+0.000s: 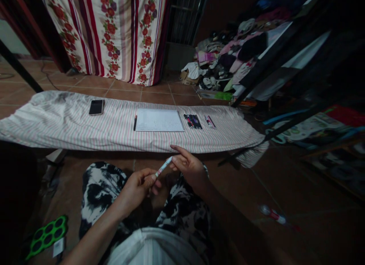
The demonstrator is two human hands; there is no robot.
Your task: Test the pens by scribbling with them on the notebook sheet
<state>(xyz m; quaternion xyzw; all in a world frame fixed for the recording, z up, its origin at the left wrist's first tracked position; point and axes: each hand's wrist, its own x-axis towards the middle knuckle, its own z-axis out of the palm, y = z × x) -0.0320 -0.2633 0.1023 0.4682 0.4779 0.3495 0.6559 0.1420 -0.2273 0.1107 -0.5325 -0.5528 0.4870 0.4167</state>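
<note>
A slim pale pen [163,166] with a pink pattern near its lower end is held above my lap. My left hand [139,185] is closed around that lower end, thumb on top. At the upper end, my right hand [189,170] has its thumb and curled fingers against the pen's tip, while its index finger points out toward the low table. On the striped cloth ahead lies a spiral notebook [159,119], its page whitish with faint marks too small to read. A dark pen [135,123] rests along its left edge.
Right of the notebook lie several dark pens [193,121] and a few pinkish pens [210,122]. A phone [96,107] is on the cloth's left part. Dark metal bars [288,124] slant at the right. On the floor are a green-framed object [49,235] and a bottle-like item [273,215].
</note>
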